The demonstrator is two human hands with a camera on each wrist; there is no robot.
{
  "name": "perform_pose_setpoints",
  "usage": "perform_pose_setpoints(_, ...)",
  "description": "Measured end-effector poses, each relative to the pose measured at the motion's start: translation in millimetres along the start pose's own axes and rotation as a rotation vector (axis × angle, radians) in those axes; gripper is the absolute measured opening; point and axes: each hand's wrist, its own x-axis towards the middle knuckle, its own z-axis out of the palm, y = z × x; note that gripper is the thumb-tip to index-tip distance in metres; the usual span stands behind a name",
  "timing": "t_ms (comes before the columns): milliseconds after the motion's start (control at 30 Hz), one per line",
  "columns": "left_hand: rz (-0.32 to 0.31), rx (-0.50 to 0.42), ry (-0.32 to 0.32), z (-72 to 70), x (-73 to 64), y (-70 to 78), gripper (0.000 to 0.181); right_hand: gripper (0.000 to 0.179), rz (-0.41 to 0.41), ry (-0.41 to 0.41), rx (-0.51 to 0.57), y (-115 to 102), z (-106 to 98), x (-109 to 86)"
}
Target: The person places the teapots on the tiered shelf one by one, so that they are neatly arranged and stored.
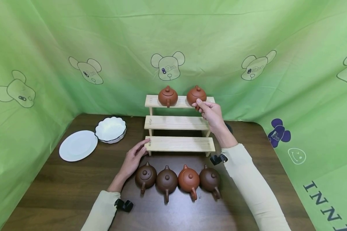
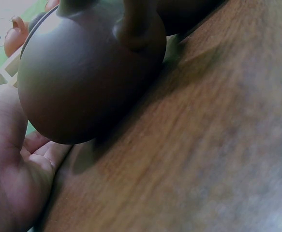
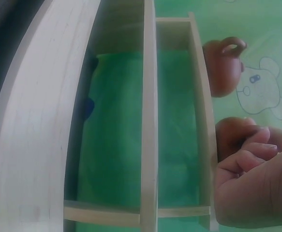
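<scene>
A three-step wooden stand (image 1: 179,123) holds two reddish-brown teapots on its top step. My right hand (image 1: 211,114) pinches the handle of the right teapot (image 1: 196,93), which sits on that step; in the right wrist view the fingers hide part of this teapot (image 3: 228,137). The left teapot (image 1: 168,95) stands apart from it. My left hand (image 1: 134,158) rests its fingers on the left end of the lowest step, beside a dark brown teapot (image 1: 146,176). That dark teapot (image 2: 87,72) looms close in the left wrist view.
In front of the stand, a row continues with a dark teapot (image 1: 166,182), a reddish one (image 1: 189,179) and another dark one (image 1: 210,179). A white plate (image 1: 78,146) and a scalloped white dish (image 1: 111,129) lie at left. Green cloth (image 1: 214,38) hangs behind the table.
</scene>
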Motion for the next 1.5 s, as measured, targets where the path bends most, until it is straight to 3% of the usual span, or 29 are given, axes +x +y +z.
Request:
perform_pose_setpoints(167,0.002,0.002,-0.005,-0.8,-0.7,0.1,0.041,0.025,0.016,-0.024,-0.017,-2.1,-1.8,-1.3)
perform_pose_setpoints(367,-0.04,0.022,0.003,4.2,-1.9,22.8,0.041,0.023,0.034,-0.028,0.011,-2.2,-6.3,-1.4)
perform_pose_setpoints(467,-0.049,0.022,0.0,4.8,-1.5,23.9,0.041,0.023,0.043,-0.016,0.022,-1.5,-9.3,-1.5)
perform_pose_setpoints(533,-0.054,0.007,-0.005,1.6,0.1,11.7,0.041,0.023,0.044,-0.016,0.02,-1.6,-10.8,-1.8)
perform_pose_setpoints(700,-0.052,0.008,-0.003,1.6,0.0,12.6,0.041,0.022,0.034,-0.033,0.003,-0.7,-14.0,-2.5)
perform_pose_setpoints(767,-0.043,0.023,0.001,4.6,-2.1,25.2,0.041,0.023,0.031,-0.035,-0.007,0.6,-15.4,-3.2)
perform_pose_setpoints(933,-0.068,0.029,-0.003,6.5,-3.5,33.7,0.042,0.022,0.022,-0.017,0.01,2.8,-22.0,-7.4)
perform_pose_setpoints(1200,0.022,-0.01,-0.013,3.2,-2.0,14.5,0.041,0.022,-0.014,0.014,0.035,7.4,-37.0,-20.4)
perform_pose_setpoints(1333,0.014,0.004,-0.012,1.5,-1.1,6.3,0.041,0.022,-0.014,0.014,0.053,10.7,-42.5,-31.6)
perform_pose_setpoints(1500,-0.007,0.023,-0.001,2.2,-1.7,14.1,0.041,0.024,0.002,0.038,0.113,16.9,-45.4,-46.9)
